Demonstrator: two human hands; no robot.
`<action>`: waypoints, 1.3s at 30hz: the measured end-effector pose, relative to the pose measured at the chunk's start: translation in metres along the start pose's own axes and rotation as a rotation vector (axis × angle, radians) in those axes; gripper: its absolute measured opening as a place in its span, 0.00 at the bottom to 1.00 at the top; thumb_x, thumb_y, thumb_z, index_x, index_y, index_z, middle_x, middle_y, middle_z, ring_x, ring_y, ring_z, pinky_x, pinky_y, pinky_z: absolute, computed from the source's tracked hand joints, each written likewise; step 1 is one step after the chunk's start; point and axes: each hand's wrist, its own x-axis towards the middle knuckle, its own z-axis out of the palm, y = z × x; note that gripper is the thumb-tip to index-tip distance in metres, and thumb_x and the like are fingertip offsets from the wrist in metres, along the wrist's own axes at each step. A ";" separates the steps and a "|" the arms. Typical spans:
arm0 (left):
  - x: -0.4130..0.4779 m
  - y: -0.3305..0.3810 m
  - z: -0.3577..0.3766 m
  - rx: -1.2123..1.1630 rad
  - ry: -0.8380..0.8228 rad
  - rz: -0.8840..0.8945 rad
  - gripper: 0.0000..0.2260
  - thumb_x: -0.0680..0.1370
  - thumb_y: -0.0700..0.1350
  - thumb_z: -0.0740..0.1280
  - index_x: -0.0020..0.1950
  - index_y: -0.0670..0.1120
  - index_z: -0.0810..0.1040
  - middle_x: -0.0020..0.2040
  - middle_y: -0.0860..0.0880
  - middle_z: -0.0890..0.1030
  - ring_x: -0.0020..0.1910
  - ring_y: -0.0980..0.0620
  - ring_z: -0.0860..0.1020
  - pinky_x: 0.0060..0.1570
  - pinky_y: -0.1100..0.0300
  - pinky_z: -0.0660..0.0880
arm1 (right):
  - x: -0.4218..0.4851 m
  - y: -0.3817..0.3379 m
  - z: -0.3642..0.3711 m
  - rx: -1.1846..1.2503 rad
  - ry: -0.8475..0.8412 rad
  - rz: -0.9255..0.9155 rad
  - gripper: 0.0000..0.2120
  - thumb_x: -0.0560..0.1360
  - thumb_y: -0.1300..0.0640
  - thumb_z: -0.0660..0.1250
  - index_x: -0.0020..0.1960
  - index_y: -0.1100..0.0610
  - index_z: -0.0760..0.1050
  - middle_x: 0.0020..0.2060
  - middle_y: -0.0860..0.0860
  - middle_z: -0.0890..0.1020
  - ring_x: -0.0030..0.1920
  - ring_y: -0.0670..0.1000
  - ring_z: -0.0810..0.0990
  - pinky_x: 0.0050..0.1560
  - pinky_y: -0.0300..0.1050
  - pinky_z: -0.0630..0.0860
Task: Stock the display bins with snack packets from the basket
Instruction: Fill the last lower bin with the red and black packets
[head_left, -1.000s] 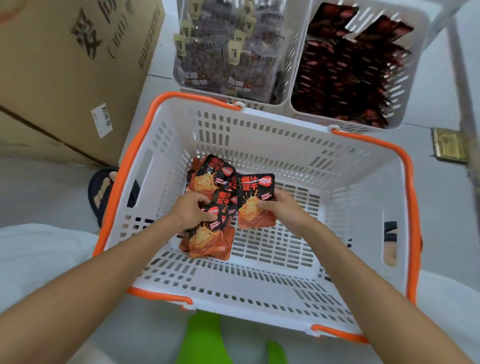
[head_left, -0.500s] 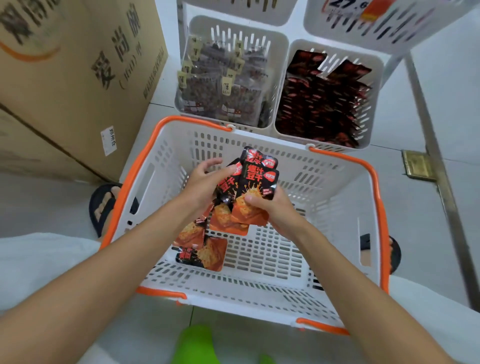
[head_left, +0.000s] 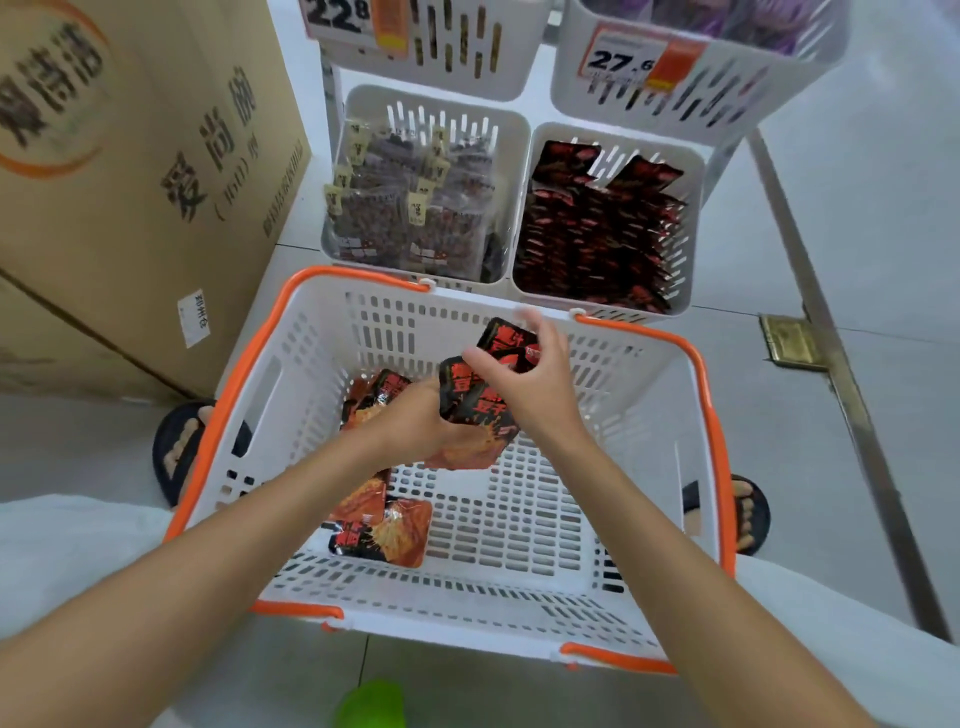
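Snack packets (head_left: 475, 402) are held in a bunch above a white, orange-rimmed shopping basket (head_left: 649, 395) set before the display bins (head_left: 683, 244).
The bunch is gripped from below by the left hand (head_left: 415, 423); the right hand (head_left: 540, 387) is laid over its top, fingers blurred, so its grasp cannot be told; loose packets (head_left: 387, 530) lie on the basket floor; the bins are seen filled with dark and red packets.

Left price tag (head_left: 336, 15): "22 8". Right price tag (head_left: 621, 61): "27.6". Carton (head_left: 130, 156): "爱尚"; rest blurred.
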 end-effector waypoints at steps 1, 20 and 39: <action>0.001 0.004 0.002 0.025 0.039 0.040 0.28 0.74 0.42 0.75 0.71 0.53 0.70 0.63 0.55 0.79 0.60 0.56 0.78 0.56 0.63 0.76 | 0.002 0.001 0.000 -0.070 0.067 -0.021 0.22 0.68 0.40 0.74 0.58 0.43 0.71 0.58 0.47 0.71 0.55 0.38 0.72 0.59 0.46 0.75; 0.116 0.079 -0.023 0.024 0.189 0.114 0.45 0.72 0.54 0.76 0.80 0.51 0.52 0.78 0.51 0.55 0.76 0.54 0.57 0.72 0.60 0.55 | 0.103 -0.018 -0.077 0.238 0.239 -0.009 0.18 0.67 0.50 0.78 0.54 0.53 0.78 0.46 0.48 0.86 0.46 0.47 0.84 0.49 0.47 0.81; 0.240 0.039 -0.024 0.527 0.250 0.119 0.50 0.77 0.49 0.71 0.78 0.42 0.33 0.79 0.45 0.32 0.78 0.47 0.34 0.78 0.53 0.42 | 0.251 0.034 -0.061 -0.141 -0.077 -0.132 0.38 0.70 0.59 0.76 0.75 0.51 0.60 0.68 0.50 0.71 0.69 0.48 0.70 0.70 0.50 0.69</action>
